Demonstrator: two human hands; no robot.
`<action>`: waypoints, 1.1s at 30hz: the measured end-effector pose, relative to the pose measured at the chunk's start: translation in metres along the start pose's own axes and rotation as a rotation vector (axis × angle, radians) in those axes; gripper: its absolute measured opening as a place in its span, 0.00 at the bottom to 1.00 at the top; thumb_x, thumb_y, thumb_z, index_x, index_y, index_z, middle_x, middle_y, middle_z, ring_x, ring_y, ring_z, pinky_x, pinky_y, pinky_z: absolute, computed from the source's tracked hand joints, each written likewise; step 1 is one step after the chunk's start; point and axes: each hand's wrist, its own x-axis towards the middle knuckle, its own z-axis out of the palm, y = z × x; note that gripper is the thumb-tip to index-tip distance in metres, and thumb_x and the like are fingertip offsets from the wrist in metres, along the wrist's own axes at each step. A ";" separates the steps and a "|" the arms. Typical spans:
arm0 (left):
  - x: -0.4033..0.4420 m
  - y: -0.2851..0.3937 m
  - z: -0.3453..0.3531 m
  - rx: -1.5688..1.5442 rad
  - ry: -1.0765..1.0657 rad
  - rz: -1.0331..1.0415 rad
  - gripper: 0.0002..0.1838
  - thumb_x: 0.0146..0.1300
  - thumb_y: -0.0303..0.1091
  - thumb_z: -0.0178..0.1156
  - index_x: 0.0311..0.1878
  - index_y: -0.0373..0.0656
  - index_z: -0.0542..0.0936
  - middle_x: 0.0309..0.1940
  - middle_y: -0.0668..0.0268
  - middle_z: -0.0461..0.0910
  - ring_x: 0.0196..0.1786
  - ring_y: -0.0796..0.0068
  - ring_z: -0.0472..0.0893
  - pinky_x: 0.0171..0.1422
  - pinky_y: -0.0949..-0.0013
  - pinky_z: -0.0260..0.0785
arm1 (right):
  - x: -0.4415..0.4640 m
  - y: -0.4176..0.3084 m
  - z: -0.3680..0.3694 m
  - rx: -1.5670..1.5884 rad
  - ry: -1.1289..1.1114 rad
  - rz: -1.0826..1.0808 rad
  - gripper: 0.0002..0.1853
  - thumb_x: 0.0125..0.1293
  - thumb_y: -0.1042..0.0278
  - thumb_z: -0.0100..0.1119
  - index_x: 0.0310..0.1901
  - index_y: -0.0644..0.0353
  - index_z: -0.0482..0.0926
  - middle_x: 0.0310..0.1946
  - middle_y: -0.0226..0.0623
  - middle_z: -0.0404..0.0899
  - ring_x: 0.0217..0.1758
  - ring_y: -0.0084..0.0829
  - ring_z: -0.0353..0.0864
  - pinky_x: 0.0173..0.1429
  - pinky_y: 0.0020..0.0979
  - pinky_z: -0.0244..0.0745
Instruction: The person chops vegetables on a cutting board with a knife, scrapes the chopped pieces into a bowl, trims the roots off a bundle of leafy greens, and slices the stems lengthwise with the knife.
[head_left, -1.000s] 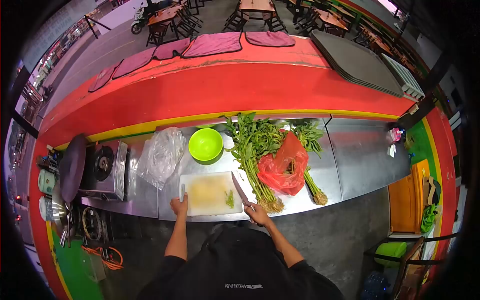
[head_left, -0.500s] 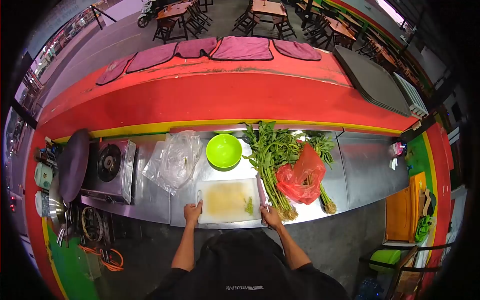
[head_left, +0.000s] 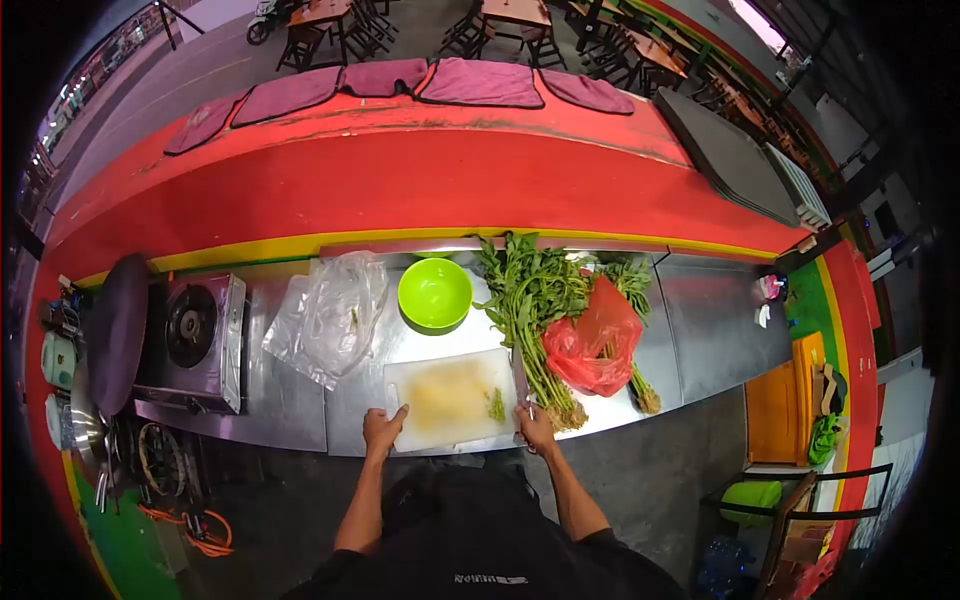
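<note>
A white cutting board (head_left: pixel 430 430) lies on the steel counter before me, stained yellowish in its middle. My left hand (head_left: pixel 381 433) grips its lower left edge, thumb on the near corner and the other fingers curled, partly hidden. My right hand (head_left: pixel 536 428) is closed around a knife (head_left: pixel 521 383), whose blade points away from me along the board's right edge. A small heap of chopped green pieces (head_left: pixel 496 405) sits on the board's right side. Beyond the board stands a bright green bowl (head_left: pixel 435 293). Bunches of leafy greens with roots (head_left: pixel 530 300) lie right of the knife.
A red plastic bag (head_left: pixel 597 345) rests over the greens. Clear plastic bags (head_left: pixel 335 310) lie left of the bowl. Farther left are a gas stove (head_left: pixel 195 335) and a dark wok (head_left: pixel 118 335). A red ledge (head_left: pixel 420 190) bounds the counter's far side, with pink cloths (head_left: pixel 480 82) on top.
The board has turned slightly, its right end now farther from me. Both hands stay at its sides, the knife still in my right hand. The camera view has shifted a little.
</note>
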 end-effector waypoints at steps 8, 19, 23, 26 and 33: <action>-0.008 0.000 0.011 -0.395 -0.263 -0.042 0.23 0.58 0.50 0.75 0.28 0.44 0.74 0.21 0.74 0.72 0.22 0.82 0.66 0.26 0.68 0.61 | -0.006 0.015 -0.008 0.051 -0.015 0.007 0.16 0.73 0.59 0.58 0.51 0.64 0.77 0.17 0.30 0.72 0.11 0.22 0.69 0.15 0.28 0.61; -0.027 0.000 0.009 -0.574 -0.112 -0.038 0.25 0.56 0.41 0.78 0.20 0.50 0.67 0.20 0.76 0.72 0.22 0.86 0.65 0.24 0.72 0.59 | -0.018 0.013 -0.011 -0.085 -0.038 -0.042 0.18 0.74 0.54 0.58 0.46 0.63 0.81 0.16 0.28 0.72 0.14 0.20 0.69 0.19 0.28 0.62; -0.013 -0.036 -0.007 -0.445 -0.122 -0.085 0.30 0.56 0.45 0.78 0.18 0.53 0.62 0.18 0.78 0.68 0.21 0.86 0.62 0.23 0.71 0.56 | -0.030 0.000 -0.010 0.012 -0.025 -0.027 0.19 0.74 0.53 0.58 0.53 0.62 0.81 0.15 0.27 0.70 0.14 0.20 0.68 0.19 0.27 0.61; -0.024 -0.017 -0.037 -0.547 -0.138 -0.085 0.30 0.58 0.43 0.77 0.19 0.55 0.61 0.19 0.78 0.67 0.21 0.87 0.61 0.24 0.72 0.55 | -0.034 -0.007 -0.007 0.063 0.041 -0.038 0.18 0.75 0.52 0.57 0.48 0.61 0.78 0.14 0.27 0.69 0.14 0.20 0.67 0.19 0.26 0.60; -0.009 0.010 -0.065 -0.836 -0.102 -0.053 0.20 0.64 0.36 0.72 0.25 0.53 0.67 0.30 0.71 0.80 0.31 0.83 0.78 0.35 0.73 0.73 | -0.019 -0.014 0.004 0.214 0.110 -0.155 0.14 0.77 0.56 0.55 0.51 0.56 0.66 0.17 0.29 0.71 0.14 0.19 0.66 0.17 0.25 0.58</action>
